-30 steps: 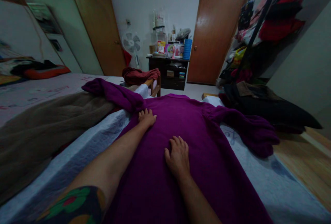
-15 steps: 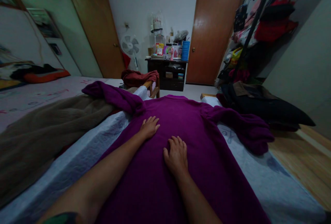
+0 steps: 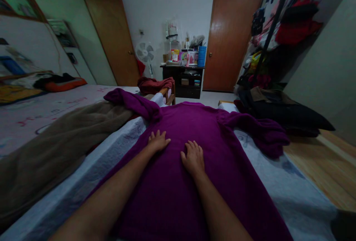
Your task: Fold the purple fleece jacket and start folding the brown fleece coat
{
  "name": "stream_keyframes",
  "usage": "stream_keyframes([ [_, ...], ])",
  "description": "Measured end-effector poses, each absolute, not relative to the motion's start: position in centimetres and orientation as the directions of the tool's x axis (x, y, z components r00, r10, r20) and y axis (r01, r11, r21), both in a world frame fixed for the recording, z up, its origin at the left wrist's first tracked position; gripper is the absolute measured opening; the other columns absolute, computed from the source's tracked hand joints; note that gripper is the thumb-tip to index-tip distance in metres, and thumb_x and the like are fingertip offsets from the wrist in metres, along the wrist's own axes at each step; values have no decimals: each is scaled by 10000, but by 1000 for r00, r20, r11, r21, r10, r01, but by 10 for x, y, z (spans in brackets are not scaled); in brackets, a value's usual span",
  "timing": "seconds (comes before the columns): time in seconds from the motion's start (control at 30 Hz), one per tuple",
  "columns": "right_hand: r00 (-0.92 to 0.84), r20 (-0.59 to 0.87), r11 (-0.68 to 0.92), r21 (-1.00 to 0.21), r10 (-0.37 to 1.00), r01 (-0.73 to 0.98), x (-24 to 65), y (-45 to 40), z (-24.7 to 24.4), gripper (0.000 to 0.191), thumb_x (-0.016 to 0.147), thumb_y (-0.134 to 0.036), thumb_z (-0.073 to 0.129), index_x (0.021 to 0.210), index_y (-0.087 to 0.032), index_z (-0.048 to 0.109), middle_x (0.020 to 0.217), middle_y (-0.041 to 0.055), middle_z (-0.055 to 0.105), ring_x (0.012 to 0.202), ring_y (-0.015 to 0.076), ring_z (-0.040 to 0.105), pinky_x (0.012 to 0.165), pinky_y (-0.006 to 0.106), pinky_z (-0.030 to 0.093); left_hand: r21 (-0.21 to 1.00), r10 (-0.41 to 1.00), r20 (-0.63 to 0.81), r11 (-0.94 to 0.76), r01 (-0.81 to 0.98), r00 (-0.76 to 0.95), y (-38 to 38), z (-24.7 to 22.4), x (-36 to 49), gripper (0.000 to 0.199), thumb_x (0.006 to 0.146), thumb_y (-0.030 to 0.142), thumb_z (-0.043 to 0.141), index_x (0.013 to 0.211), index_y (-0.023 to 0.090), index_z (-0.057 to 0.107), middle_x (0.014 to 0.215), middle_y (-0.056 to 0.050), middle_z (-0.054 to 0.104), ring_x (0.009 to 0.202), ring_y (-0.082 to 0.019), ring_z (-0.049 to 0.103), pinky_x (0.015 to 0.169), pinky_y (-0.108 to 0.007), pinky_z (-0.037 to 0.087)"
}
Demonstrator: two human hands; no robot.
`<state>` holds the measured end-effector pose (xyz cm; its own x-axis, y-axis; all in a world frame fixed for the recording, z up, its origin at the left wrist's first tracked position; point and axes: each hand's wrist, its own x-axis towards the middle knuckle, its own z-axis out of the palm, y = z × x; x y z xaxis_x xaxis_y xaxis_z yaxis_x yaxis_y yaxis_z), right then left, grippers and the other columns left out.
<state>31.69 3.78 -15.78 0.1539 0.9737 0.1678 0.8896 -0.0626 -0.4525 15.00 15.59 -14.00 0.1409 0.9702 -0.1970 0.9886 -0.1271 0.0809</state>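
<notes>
One purple sweater (image 3: 191, 122), two sleeves (image 3: 258, 129) outstretched, spans the bed (image 3: 300, 196) from left edge to right; left hand (image 3: 158, 142), spread, and right hand (image 3: 194, 157), loosely open, rest on it, gripping nothing. Red lettering (image 3: 22, 123): partly illegible.

Open air over the sweater (image 3: 167, 200); heaped cloth on both flanks.
Gap between left hand (image 3: 158, 141) and right hand (image 3: 194, 158). Brown blanket (image 3: 69, 127) bunched along left; red cloth (image 3: 155, 85) past left shoulder; dark pile (image 3: 286, 111) beyond right sleeve (image 3: 258, 127).
</notes>
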Motion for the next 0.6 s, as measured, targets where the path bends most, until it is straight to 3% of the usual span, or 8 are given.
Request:
stream_keyframes([
  [0.13,126,124,-62,-423,984,904,318,38,-157,502,914,-381,432,1363,-174,517,1482,75,438,1416,239,276,1149,397,159,140,942,-159,-276,951,297,103,-148,180,621,917,561,350,1469,275,369,1564,-141,279,1429,-384,230,1101,-534,255],
  [0.3,138,9,-127,-343,990,931,332,37,-149,609,922,-455,401,1444,-144,416,1541,116,329,1426,245,257,1145,399,164,39,939,134,-323,945,316,72,-168,188,563,942,500,356,1454,270,399,1541,-136,331,1422,-374,253,1122,-522,212],
  [0.47,299,-48,-300,-263,953,917,357,36,-143,649,916,-550,376,1456,-192,408,1561,120,281,1446,322,170,1136,546,67,38,930,178,-334,942,322,73,-172,184,561,940,514,361,1445,275,413,1523,-139,361,1405,-387,280,1114,-532,218],
  [0.6,425,-63,-425,-273,903,863,370,36,-144,668,894,-605,390,1454,-242,413,1577,129,233,1437,397,140,1105,605,87,75,931,172,-337,938,321,71,-169,185,573,940,517,346,1452,267,403,1532,-136,346,1409,-388,267,1120,-541,195],
])
